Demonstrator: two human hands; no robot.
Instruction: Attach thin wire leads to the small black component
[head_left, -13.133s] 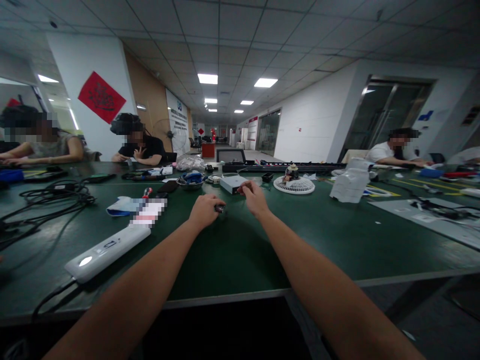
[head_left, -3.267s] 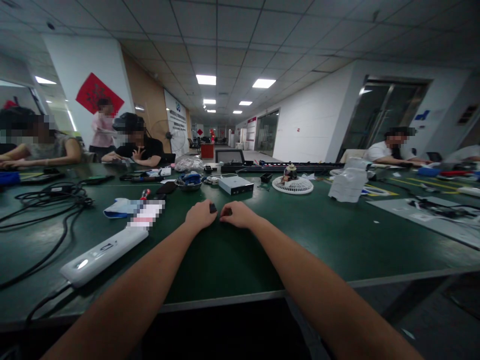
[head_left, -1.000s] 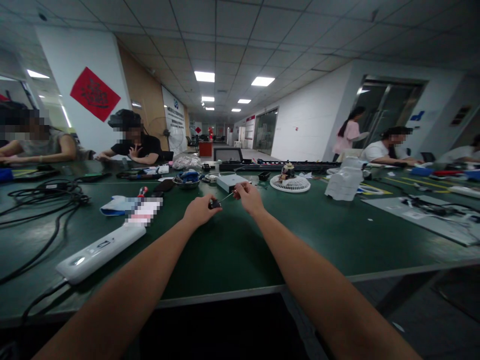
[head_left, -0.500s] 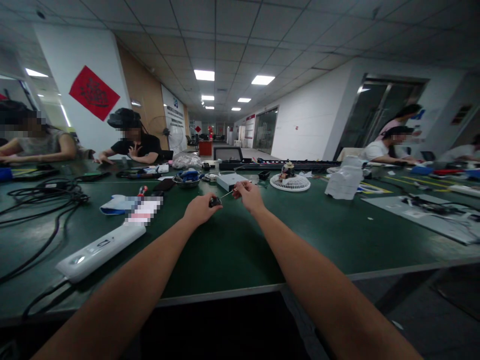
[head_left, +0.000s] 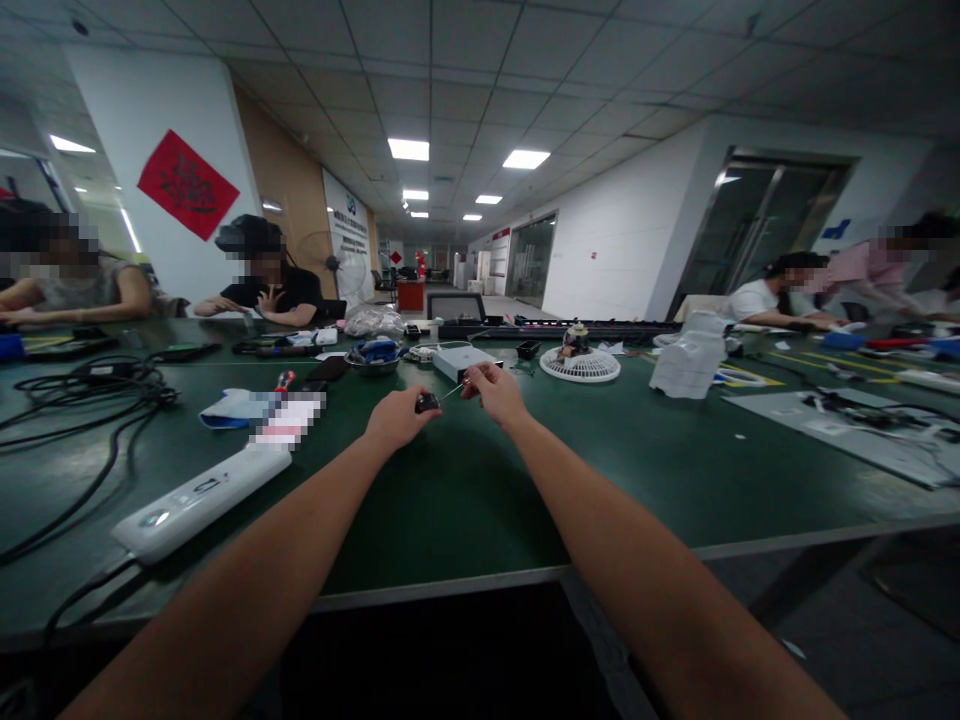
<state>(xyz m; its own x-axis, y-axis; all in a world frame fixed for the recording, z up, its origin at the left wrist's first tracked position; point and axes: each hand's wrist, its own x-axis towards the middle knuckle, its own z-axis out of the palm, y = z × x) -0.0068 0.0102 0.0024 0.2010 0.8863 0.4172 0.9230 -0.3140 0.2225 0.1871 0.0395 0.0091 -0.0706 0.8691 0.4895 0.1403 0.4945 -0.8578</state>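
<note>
Just left of the middle, my left hand (head_left: 396, 420) is closed on a small black part (head_left: 427, 402), its kind too small to make out. My right hand (head_left: 496, 396) pinches what looks like a screwdriver, its handle mostly hidden by the fingers. The thin metal shaft (head_left: 451, 391) slants down leftward from those fingers to the black part. Both hands are held above the green table (head_left: 457, 500). Right behind them lies a flat white box-shaped device (head_left: 459, 360).
A white fan grille with a motor (head_left: 580, 364) stands beyond my right hand, with a plastic-wrapped white object (head_left: 690, 358) farther right. At left are a white power strip (head_left: 202, 500) and coiled black cables (head_left: 97, 390). Other people sit across the table.
My hands stay nearly in place; the black part and shaft have shifted very slightly left. At the far right, a standing person in pink has moved rightward.
</note>
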